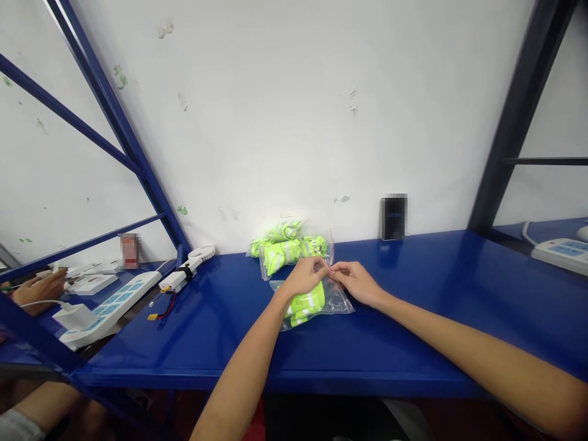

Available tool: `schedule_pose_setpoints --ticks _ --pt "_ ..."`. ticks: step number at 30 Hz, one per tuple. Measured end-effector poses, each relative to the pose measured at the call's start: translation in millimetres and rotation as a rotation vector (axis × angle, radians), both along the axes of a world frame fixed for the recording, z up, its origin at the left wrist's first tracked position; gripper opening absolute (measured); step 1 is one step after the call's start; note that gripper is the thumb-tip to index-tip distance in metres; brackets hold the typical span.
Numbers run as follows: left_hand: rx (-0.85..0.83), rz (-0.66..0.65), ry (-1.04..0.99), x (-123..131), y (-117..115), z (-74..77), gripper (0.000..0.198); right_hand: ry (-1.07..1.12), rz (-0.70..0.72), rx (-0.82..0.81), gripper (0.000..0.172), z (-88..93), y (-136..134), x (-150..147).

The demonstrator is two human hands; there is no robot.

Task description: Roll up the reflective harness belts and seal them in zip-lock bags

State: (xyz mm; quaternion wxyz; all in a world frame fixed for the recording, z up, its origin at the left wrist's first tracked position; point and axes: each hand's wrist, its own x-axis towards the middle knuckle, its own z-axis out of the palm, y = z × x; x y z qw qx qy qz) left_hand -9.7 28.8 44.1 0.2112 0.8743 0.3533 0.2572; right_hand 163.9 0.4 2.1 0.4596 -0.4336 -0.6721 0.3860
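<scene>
A clear zip bag point(340, 301) lies on the blue table, with a folded neon-yellow reflective vest point(312, 299) inside its left part. My left hand point(304, 275) reaches over the vest and pinches the bag's edge near its opening. Close beside it, my right hand point(354, 280) pinches the same edge between thumb and fingers. The two sets of fingertips almost meet. Just behind my hands sit several more bagged neon-yellow vests point(283, 252), piled against the wall.
A phone-like dark device point(394, 219) leans on the wall. Left are a small white fan point(201, 252), a wired connector point(158, 316) and a power strip point(113, 309). Another power strip point(567, 252) is at right. A blue frame post point(133, 153) separates a co-worker's hand point(41, 288).
</scene>
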Motion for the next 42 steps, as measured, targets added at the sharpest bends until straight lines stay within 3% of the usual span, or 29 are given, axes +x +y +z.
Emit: schedule_pose_setpoints --ticks 5,8,15,20,29,31,36,42 --pt "0.059 0.048 -0.053 -3 -2 -0.3 0.017 -0.099 -0.037 -0.041 0.033 4.7 -4 1" --pt "0.056 0.064 -0.103 -4 -2 -1.3 0.016 -0.154 0.012 0.038 0.033 4.4 -4 2" --pt "-0.261 0.079 -0.155 -7 3 -1.3 0.023 -0.277 -0.081 0.233 0.03 -3.4 -8 -7" --pt "-0.206 0.026 -0.233 -7 2 -2.8 0.02 -0.391 -0.098 0.299 0.025 -5.3 -9 -10" --pt "-0.106 0.081 -0.191 -3 -1 -1.3 0.02 -0.408 -0.081 0.325 0.024 0.1 -4 -7" --pt "-0.102 0.085 -0.191 -3 -1 -2.2 0.02 -0.348 -0.069 0.285 0.025 0.8 -5 -6" --pt "0.037 0.106 -0.179 0 0 -9.9 0.017 -0.114 -0.023 -0.06 0.031 -1.1 -2 -7" --pt "-0.075 0.044 -0.266 -1 2 -11.7 0.029 -0.324 -0.215 0.281 0.047 -3.7 -1 -12"
